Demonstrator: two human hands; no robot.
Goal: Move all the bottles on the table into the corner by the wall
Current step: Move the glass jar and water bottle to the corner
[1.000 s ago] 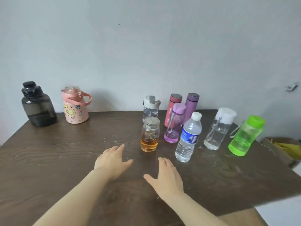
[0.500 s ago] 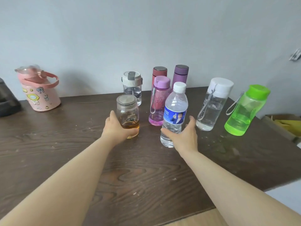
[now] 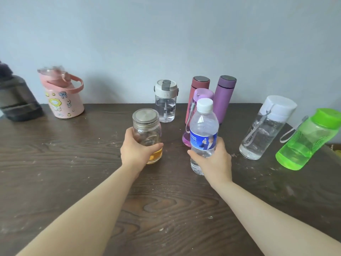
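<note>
**Dark wood table, both hands already on bottles**

Dark wood table (image 3: 55, 182) against a pale grey wall (image 3: 166, 34), ten bottles on it. I'll place everything off the glass jar (image 3: 147, 133), the one with the metal lid and a bit of amber liquid at the bottom.

The left hand (image 3: 134, 154) is wrapped around the lower half of that jar – thumb across the front, fingers round the back. Whether it's lifted or sitting on the wood, can't tell. Just right of the jar, the right hand (image 3: 214, 159) is closed on a clear water bottle (image 3: 203, 126) with a white cap and blue label, gripping it below the label.

Behind the jar, near the wall, stands a clear bottle with a white and grey lid (image 3: 166, 102). Behind and to the right of the jar: a pink see-through bottle (image 3: 191, 115), partly hidden by the water bottle, then a dusty-red flask (image 3: 200, 85) and a purple flask (image 3: 225, 97) side by side at the wall.

Further right of the jar, past the water bottle, there's a clear bottle with a white cap (image 3: 265, 128) and, next to it, a bright green bottle (image 3: 306, 139) – both with straps.

Well off to the left of the jar, by the wall, sits a pink cartoon jug (image 3: 62, 97) with a handle, and beyond it a dark smoky jug (image 3: 16, 100) cut off at the frame edge.
</note>
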